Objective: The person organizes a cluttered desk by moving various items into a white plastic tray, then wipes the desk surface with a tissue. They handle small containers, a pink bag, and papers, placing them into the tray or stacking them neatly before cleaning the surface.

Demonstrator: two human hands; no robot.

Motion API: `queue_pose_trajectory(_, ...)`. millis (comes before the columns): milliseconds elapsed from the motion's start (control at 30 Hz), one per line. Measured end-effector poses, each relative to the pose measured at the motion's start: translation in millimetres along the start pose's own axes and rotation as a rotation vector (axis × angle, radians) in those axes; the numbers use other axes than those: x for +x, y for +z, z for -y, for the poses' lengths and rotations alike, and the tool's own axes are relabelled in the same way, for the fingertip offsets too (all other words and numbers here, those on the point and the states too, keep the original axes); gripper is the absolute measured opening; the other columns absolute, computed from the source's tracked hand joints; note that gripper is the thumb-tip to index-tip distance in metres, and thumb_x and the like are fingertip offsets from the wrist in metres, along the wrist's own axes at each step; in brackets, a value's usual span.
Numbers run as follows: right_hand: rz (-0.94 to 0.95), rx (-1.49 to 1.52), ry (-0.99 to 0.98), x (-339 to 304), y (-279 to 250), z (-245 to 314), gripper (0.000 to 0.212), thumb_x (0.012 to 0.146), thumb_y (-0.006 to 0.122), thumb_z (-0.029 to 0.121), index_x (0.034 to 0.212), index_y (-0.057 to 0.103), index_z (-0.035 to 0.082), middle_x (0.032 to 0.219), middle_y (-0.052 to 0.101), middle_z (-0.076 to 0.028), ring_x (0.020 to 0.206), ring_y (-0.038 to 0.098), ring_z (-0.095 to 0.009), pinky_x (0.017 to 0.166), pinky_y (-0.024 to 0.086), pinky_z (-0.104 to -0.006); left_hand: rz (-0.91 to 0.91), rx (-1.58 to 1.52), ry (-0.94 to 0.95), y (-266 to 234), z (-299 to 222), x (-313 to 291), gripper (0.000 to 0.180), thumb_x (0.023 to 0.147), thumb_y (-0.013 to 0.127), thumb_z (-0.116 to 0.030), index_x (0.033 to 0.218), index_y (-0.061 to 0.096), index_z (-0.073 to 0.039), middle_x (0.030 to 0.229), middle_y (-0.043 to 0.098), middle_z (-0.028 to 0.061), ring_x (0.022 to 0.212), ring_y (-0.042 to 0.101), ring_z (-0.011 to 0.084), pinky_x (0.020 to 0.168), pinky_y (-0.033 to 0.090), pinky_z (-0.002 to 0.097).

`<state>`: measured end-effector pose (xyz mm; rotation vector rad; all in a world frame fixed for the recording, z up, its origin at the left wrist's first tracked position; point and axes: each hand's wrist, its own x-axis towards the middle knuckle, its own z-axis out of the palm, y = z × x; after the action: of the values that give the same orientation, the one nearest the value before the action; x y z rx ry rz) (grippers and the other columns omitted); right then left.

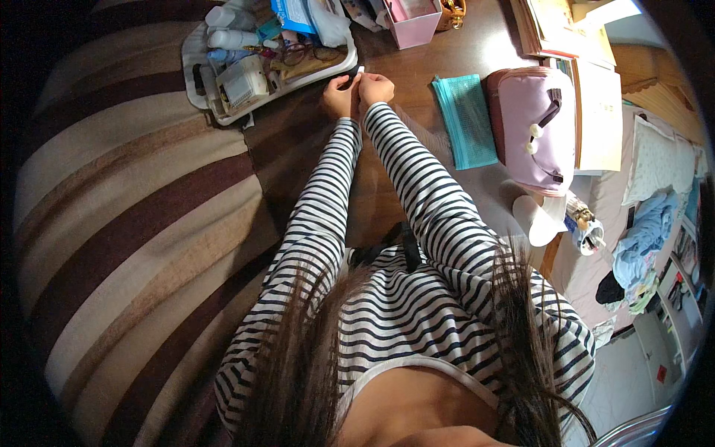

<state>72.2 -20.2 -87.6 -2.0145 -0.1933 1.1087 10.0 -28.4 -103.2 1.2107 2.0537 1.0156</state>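
Both arms, in black-and-white striped sleeves, stretch forward over the brown table (pixel 298 160). My left hand (pixel 341 98) and my right hand (pixel 377 89) meet beside the tray's right corner, fingers curled in. A small white piece (pixel 361 69) pokes up between them, at the fingertips of my right hand; its kind is too small to make out. What my left fingers grip, if anything, is hidden. Just left stands a white tray (pixel 294 91) full of bottles, a white box (pixel 243 83), eyeglasses (pixel 299 52) and a blue packet (pixel 292 15).
A pink box (pixel 412 28) stands at the far edge. Right of my hands lie a teal mesh zip pouch (pixel 465 121) and a pink-lilac bag (pixel 538 130), with books and papers (pixel 598 112) beyond. A white cup (pixel 588 238) holds small items. Striped fabric (pixel 141 223) covers the left side.
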Motion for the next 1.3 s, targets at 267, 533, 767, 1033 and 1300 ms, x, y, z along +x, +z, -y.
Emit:
queue_pose_trajectory(267,0.024,0.155,0.037,12.6,10.3,-14.1,0.013,0.071,0.067,0.014,0.076,0.068,0.002,0.073,0.066,-0.012,0.066,0.062,-0.018,0.065,0.050,-0.0307,-0.049,0.016,0.042,8.1,9.9,1.9,0.036,0.061,0.078,-0.033,0.077,0.068,-0.003,0.075,0.067,0.0111,0.068,0.065,0.0215,0.065,0.051,0.0308)
queue_pose_trajectory(533,0.068,0.294,0.021,7.2,10.8,-18.6,0.014,0.071,0.064,0.011,0.078,0.068,0.000,0.075,0.067,-0.014,0.068,0.064,-0.020,0.068,0.050,-0.0313,-0.019,-0.092,-0.014,7.3,24.9,4.9,0.034,0.060,0.080,-0.029,0.076,0.067,-0.002,0.073,0.067,0.0111,0.066,0.065,0.0192,0.062,0.051,0.0292)
queue_pose_trajectory(767,0.107,0.069,-0.104,21.5,-2.3,-15.3,0.018,0.072,0.060,0.015,0.081,0.068,0.000,0.076,0.066,-0.018,0.071,0.065,-0.026,0.070,0.050,-0.0347,-0.025,-0.037,-0.004,13.8,3.3,-3.6,0.034,0.061,0.080,-0.029,0.073,0.062,-0.002,0.074,0.066,0.0101,0.065,0.064,0.0198,0.060,0.050,0.0300)
queue_pose_trajectory(1033,0.203,-0.150,-0.681,9.7,-24.8,11.9,0.022,0.074,0.063,0.021,0.087,0.068,0.004,0.080,0.062,-0.020,0.073,0.062,-0.030,0.069,0.049,-0.0385,-0.013,-0.427,-0.265,29.7,33.0,7.9,0.022,0.077,0.062,-0.019,0.087,0.064,0.000,0.078,0.067,0.0122,0.069,0.064,0.0212,0.063,0.049,0.0315)
queue_pose_trajectory(1300,0.173,-0.373,-0.601,24.2,-24.0,13.6,0.026,0.068,0.070,0.029,0.079,0.070,0.005,0.071,0.066,-0.014,0.067,0.065,-0.027,0.065,0.052,-0.0365,0.005,-0.294,-0.014,38.8,25.0,-8.4,0.024,0.085,0.051,-0.019,0.101,0.062,-0.004,0.088,0.065,0.0138,0.079,0.062,0.0229,0.071,0.049,0.0334)
